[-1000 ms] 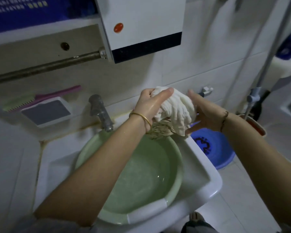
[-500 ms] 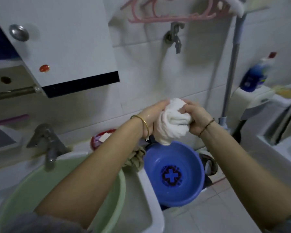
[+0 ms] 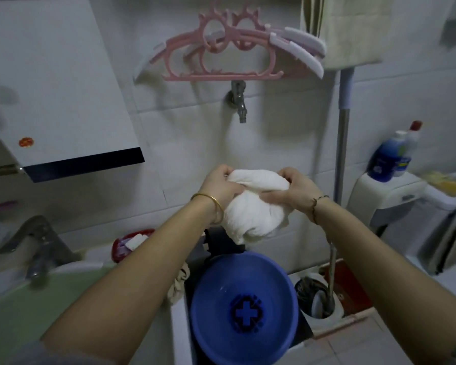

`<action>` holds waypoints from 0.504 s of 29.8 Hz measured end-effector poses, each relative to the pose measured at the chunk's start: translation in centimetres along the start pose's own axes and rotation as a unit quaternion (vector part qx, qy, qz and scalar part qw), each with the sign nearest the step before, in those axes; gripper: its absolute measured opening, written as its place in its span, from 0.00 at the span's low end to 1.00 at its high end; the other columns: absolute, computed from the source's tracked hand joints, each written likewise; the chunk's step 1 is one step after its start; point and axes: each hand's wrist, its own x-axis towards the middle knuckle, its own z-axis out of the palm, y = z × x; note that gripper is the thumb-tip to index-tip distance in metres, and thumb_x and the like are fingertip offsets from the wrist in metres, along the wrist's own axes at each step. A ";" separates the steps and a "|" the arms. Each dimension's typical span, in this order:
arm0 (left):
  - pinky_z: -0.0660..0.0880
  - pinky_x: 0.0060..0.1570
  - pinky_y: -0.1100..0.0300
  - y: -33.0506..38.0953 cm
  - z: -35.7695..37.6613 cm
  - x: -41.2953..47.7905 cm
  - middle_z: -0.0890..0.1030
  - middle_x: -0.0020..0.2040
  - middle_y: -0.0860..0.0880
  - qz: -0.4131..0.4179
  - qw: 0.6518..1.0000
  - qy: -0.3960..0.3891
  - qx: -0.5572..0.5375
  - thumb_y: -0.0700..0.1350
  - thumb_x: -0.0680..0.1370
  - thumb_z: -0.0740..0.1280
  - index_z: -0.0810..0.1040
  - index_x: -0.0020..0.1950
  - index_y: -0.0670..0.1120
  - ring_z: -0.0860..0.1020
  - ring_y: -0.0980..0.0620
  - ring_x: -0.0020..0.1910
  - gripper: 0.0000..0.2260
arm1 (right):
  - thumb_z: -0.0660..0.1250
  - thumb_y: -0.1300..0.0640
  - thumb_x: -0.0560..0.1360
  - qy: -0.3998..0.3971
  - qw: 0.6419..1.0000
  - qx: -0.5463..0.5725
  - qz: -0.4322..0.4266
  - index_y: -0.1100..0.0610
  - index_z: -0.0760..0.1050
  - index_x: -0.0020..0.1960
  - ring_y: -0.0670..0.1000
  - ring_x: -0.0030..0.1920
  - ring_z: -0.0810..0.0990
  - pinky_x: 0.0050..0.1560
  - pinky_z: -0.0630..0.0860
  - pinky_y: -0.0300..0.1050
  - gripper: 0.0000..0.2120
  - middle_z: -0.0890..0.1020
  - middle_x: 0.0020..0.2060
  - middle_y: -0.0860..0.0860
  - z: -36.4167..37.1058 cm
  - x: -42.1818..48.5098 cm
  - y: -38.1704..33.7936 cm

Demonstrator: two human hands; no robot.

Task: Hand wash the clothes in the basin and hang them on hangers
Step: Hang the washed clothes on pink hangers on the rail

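Both hands, left hand [image 3: 220, 187] and right hand [image 3: 292, 188], gripped a bunched white cloth [image 3: 256, 206] above a blue basin [image 3: 244, 309] at six o'clock; pink hangers [image 3: 221, 59] hung at twelve.

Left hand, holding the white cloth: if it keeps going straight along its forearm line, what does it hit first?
Probably the tiled wall below the wall tap. Nothing shows between it and the left hand gripping the white cloth, though depth is unclear.

Dim, bluish indoor light, soft shadows under the pink hangers [image 3: 221, 54], wide-angle bending and blur toward the edges.
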 end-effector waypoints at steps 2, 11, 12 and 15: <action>0.69 0.36 0.62 0.3 0.2 0.0 0.74 0.39 0.49 -0.005 1.000 0.002 -0.012 0.31 0.71 0.66 0.72 0.43 0.46 0.73 0.50 0.40 0.10 | 0.76 0.52 0.67 -0.031 0.998 -0.053 0.004 0.57 0.70 0.53 0.50 0.45 0.76 0.40 0.73 0.44 0.21 0.76 0.45 0.50 -0.5 0.1 -0.3; 0.68 0.25 0.66 1.8 0.2 0.6 0.71 0.36 0.49 0.016 1.000 -0.014 -0.015 0.24 0.67 0.64 0.70 0.40 0.48 0.70 0.50 0.35 0.18 | 0.70 0.67 0.70 -0.032 0.994 -0.079 -0.063 0.60 0.70 0.56 0.55 0.47 0.74 0.47 0.75 0.51 0.16 0.75 0.46 0.56 -2.1 0.7 -2.7; 0.69 0.26 0.66 2.1 0.4 0.7 0.72 0.38 0.48 0.018 0.999 -0.030 -0.006 0.25 0.68 0.65 0.72 0.44 0.47 0.70 0.51 0.35 0.17 | 0.69 0.69 0.69 -0.015 0.996 -0.041 -0.078 0.59 0.70 0.54 0.54 0.45 0.73 0.43 0.74 0.48 0.16 0.75 0.44 0.55 -2.2 0.7 -2.5; 0.75 0.40 0.58 2.4 0.1 1.3 0.78 0.46 0.45 0.010 0.995 -0.091 0.045 0.36 0.69 0.73 0.77 0.57 0.43 0.77 0.49 0.40 0.17 | 0.68 0.73 0.68 0.013 0.992 0.060 -0.106 0.56 0.69 0.53 0.50 0.42 0.73 0.37 0.73 0.45 0.19 0.73 0.42 0.50 -2.3 0.8 -2.4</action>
